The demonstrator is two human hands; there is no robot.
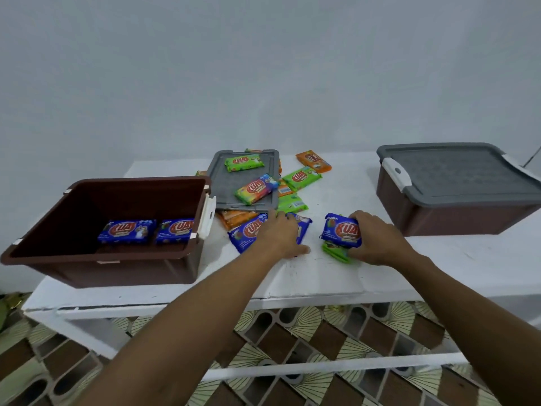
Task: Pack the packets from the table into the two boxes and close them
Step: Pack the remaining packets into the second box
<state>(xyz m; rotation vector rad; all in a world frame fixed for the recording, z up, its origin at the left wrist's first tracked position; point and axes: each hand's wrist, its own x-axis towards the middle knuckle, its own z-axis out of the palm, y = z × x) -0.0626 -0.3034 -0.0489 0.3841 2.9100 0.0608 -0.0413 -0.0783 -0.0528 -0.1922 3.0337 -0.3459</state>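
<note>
An open brown box (87, 259) stands at the table's left with two blue packets (127, 231) on its floor. Its grey lid (225, 183) lies flat behind, carrying a green packet (244, 163) and a multicoloured packet (257, 189). Orange and green packets (301, 178) lie scattered around the lid. My left hand (282, 234) lies over a blue packet (247, 231) on the table, fingers curled at its far edge. My right hand (377, 237) grips another blue packet (342, 231), tilted up above a green packet (336, 252). A second brown box (456, 213) at the right is shut under its grey lid.
The white table (307, 276) has a bare strip along its front edge. A plain pale wall rises right behind the table. Patterned brown floor tiles (292, 341) show below the tabletop and its lower rail.
</note>
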